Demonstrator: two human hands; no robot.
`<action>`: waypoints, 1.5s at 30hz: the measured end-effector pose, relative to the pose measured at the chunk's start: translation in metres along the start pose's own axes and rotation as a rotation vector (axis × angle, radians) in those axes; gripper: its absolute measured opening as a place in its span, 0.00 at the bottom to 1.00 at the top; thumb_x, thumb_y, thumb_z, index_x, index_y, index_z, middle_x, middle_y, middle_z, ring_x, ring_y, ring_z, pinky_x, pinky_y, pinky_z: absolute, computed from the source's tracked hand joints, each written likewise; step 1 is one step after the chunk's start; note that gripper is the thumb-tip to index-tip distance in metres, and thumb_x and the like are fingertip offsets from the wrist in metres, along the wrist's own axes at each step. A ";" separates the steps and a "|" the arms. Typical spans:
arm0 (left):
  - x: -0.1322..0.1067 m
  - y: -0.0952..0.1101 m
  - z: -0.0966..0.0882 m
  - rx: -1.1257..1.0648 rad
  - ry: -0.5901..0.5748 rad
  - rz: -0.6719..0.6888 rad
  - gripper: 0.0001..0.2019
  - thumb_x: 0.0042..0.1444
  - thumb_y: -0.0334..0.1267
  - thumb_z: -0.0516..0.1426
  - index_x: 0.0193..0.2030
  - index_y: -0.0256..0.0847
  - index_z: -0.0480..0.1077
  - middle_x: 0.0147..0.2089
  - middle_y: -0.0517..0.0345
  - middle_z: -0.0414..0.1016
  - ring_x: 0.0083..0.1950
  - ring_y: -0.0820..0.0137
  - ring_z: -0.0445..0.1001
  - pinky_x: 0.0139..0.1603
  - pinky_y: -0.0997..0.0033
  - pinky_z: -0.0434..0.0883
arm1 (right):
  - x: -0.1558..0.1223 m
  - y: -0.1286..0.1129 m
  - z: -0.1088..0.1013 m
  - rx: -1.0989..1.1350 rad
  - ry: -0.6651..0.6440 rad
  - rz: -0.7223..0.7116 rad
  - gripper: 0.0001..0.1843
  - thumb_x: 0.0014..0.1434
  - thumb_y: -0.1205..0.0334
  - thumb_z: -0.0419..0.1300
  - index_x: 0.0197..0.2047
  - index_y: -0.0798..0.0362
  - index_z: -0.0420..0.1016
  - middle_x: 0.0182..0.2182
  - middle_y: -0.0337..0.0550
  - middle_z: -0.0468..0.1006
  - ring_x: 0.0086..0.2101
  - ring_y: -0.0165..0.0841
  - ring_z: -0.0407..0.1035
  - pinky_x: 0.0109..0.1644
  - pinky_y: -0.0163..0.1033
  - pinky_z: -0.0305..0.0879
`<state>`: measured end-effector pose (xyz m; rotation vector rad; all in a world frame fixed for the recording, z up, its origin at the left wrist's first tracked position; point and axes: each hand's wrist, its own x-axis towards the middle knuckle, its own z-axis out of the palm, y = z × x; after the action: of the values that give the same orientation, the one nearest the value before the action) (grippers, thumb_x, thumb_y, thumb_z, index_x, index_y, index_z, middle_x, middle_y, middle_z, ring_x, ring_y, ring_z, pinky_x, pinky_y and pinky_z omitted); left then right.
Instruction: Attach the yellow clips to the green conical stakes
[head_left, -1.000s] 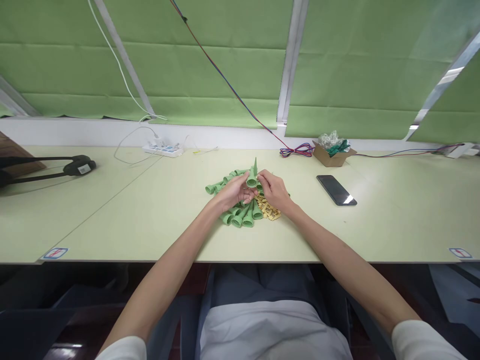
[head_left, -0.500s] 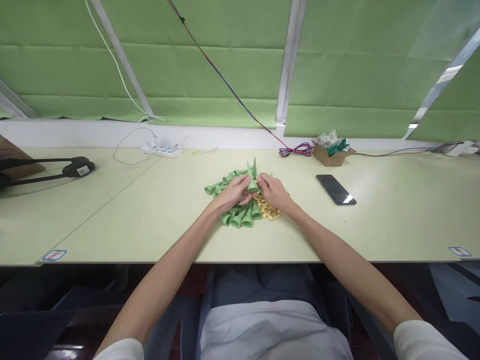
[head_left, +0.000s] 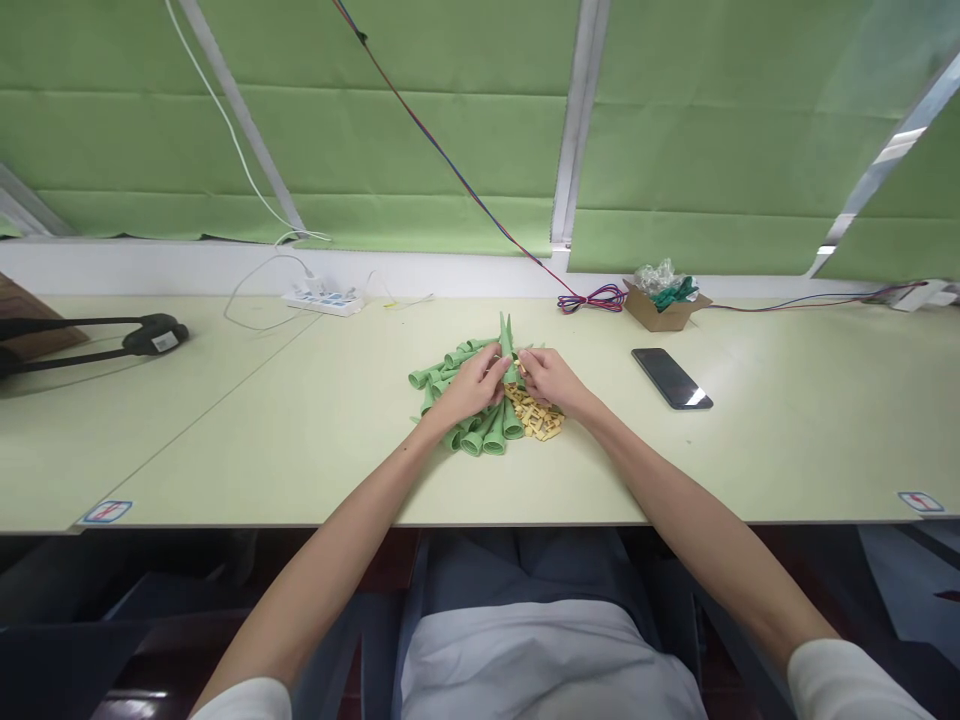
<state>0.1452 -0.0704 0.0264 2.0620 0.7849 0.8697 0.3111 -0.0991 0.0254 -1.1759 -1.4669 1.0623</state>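
My left hand [head_left: 474, 386] is closed around a light green plastic cone [head_left: 505, 338] whose pointed end stands upward. Close beside it on the right, my right hand [head_left: 553, 380] pinches a small yellow piece [head_left: 520, 368] between thumb and fingertips, at the cone's side. Whether the piece touches the cone cannot be made out. Beneath the hands lies a pile of similar green cones [head_left: 493, 440], several with their round open ends facing me. A heap of small yellow plastic pieces [head_left: 541, 420] spreads at the pile's right side, partly under my right hand.
A black phone [head_left: 672, 379] lies right of the hands on the pale table [head_left: 285, 430]. Behind it are a small cardboard box [head_left: 660, 314] with plastic wrap and a coiled red-blue cable [head_left: 600, 299]. A white power strip [head_left: 322, 299] and a black padded object [head_left: 156, 335] are at left.
The green cone has tilted more upright in my left hand, its open end turned away from view. The yellow piece now shows in my right fingertips. The pile looks the same.
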 end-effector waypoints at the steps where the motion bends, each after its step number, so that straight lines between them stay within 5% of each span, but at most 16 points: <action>1: -0.001 0.001 0.000 0.044 0.008 0.018 0.15 0.69 0.49 0.47 0.33 0.44 0.50 0.22 0.67 0.58 0.21 0.72 0.66 0.27 0.71 0.61 | -0.001 -0.002 0.000 0.043 -0.016 0.045 0.23 0.66 0.44 0.53 0.26 0.49 0.56 0.14 0.28 0.50 0.14 0.24 0.45 0.16 0.32 0.44; 6: -0.003 0.005 0.001 0.254 0.055 0.114 0.12 0.68 0.44 0.48 0.34 0.43 0.55 0.24 0.64 0.63 0.25 0.70 0.63 0.34 0.69 0.60 | -0.005 -0.010 -0.003 0.153 -0.064 0.198 0.20 0.67 0.50 0.53 0.27 0.49 0.54 0.14 0.26 0.47 0.13 0.22 0.42 0.13 0.28 0.42; 12: -0.002 0.008 0.003 0.213 0.116 0.202 0.13 0.66 0.43 0.53 0.31 0.42 0.61 0.24 0.60 0.60 0.28 0.68 0.59 0.34 0.70 0.57 | -0.003 -0.007 -0.007 0.275 -0.099 0.300 0.19 0.67 0.56 0.51 0.25 0.50 0.53 0.14 0.25 0.47 0.12 0.21 0.40 0.12 0.27 0.39; 16: -0.002 0.009 0.003 0.120 0.124 0.121 0.09 0.65 0.44 0.53 0.40 0.41 0.68 0.30 0.59 0.70 0.25 0.71 0.64 0.32 0.71 0.62 | -0.002 -0.005 -0.005 0.324 -0.070 0.206 0.21 0.65 0.48 0.57 0.27 0.50 0.56 0.15 0.25 0.47 0.13 0.21 0.43 0.13 0.28 0.44; 21: 0.000 0.005 0.004 -0.055 0.140 -0.024 0.15 0.63 0.50 0.55 0.50 0.43 0.64 0.44 0.55 0.74 0.22 0.78 0.68 0.22 0.76 0.62 | 0.001 0.000 -0.002 0.242 0.074 0.012 0.24 0.62 0.40 0.58 0.28 0.49 0.58 0.17 0.27 0.50 0.14 0.24 0.49 0.15 0.32 0.49; 24: 0.004 0.002 0.004 -0.176 0.156 -0.098 0.16 0.64 0.53 0.54 0.45 0.42 0.63 0.41 0.55 0.74 0.21 0.77 0.70 0.18 0.76 0.62 | 0.003 0.003 -0.003 0.045 0.188 -0.143 0.23 0.65 0.41 0.53 0.28 0.49 0.58 0.18 0.30 0.54 0.16 0.26 0.52 0.19 0.34 0.51; 29: 0.007 0.004 0.003 -0.462 0.014 -0.199 0.20 0.61 0.57 0.55 0.38 0.39 0.65 0.32 0.57 0.72 0.22 0.74 0.70 0.16 0.75 0.61 | 0.002 0.006 -0.005 -0.357 0.298 -0.389 0.18 0.69 0.51 0.49 0.28 0.51 0.61 0.22 0.35 0.63 0.25 0.29 0.58 0.32 0.36 0.56; 36: 0.005 0.006 0.003 -0.653 -0.045 -0.219 0.21 0.53 0.53 0.65 0.33 0.37 0.65 0.22 0.61 0.68 0.20 0.78 0.65 0.16 0.78 0.58 | 0.000 0.011 -0.003 -0.418 0.227 -0.426 0.16 0.69 0.53 0.47 0.31 0.50 0.60 0.22 0.34 0.63 0.25 0.30 0.57 0.33 0.36 0.55; 45: 0.004 -0.002 0.004 -0.521 -0.035 -0.137 0.21 0.55 0.55 0.62 0.30 0.39 0.61 0.19 0.62 0.69 0.17 0.78 0.61 0.17 0.77 0.57 | -0.001 0.016 0.000 -0.435 0.250 -0.380 0.17 0.70 0.52 0.46 0.30 0.49 0.58 0.21 0.34 0.61 0.24 0.32 0.56 0.32 0.37 0.54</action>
<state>0.1503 -0.0676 0.0245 1.5433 0.5948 0.8524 0.3139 -0.0975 0.0098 -1.2058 -1.6789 0.3317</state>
